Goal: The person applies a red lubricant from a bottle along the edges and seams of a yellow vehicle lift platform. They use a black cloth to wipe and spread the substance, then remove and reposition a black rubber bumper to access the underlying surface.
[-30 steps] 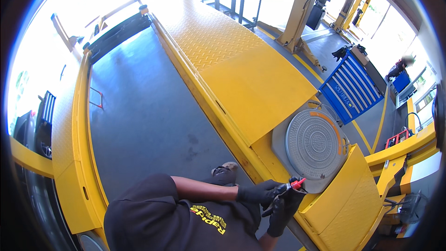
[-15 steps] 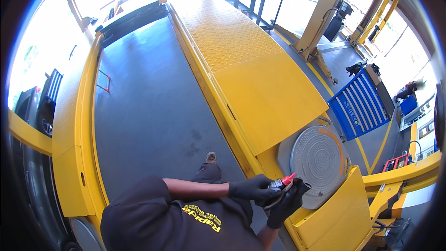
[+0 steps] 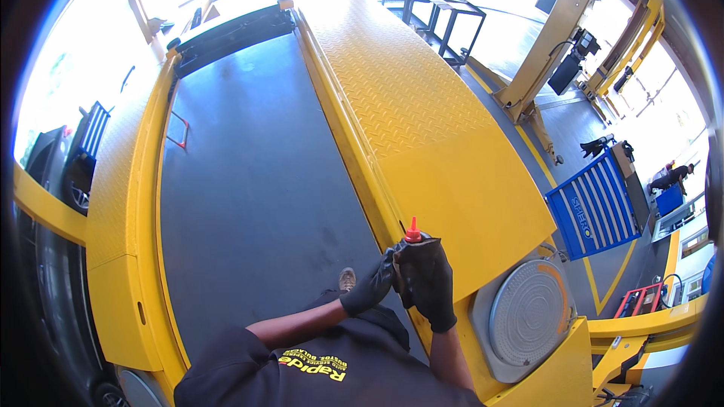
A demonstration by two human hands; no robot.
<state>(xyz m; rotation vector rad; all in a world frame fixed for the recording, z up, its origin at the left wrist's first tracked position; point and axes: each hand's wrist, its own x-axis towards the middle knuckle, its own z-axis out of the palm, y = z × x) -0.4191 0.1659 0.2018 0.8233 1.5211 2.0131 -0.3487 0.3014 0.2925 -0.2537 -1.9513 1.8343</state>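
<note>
A small bottle with a red pointed nozzle (image 3: 413, 231) stands upright in front of me, its body hidden by my gloved hands. My left hand (image 3: 369, 286), in a black glove, is closed at the bottle's left side, its fingertips partly covered. Wrapped round the bottle from the right is my right hand (image 3: 428, 280), also black-gloved and closed. A dark cloth (image 3: 403, 284) seems to be bunched between its fingers and the bottle; its edges are hard to tell from the glove. Both hands are over the inner edge of the yellow runway.
A yellow lift runway (image 3: 460, 196) runs ahead on my right, with a round grey turntable plate (image 3: 530, 310) near its end. Another yellow runway (image 3: 124, 286) lies left of the grey floor (image 3: 256, 181). A blue tool cabinet (image 3: 596, 207) stands right; a person (image 3: 671, 176) is beyond.
Both hands have moved left and farther forward with the bottle. Its nozzle has swung from pointing right to pointing up, and my right hand now covers the bottle's body.
</note>
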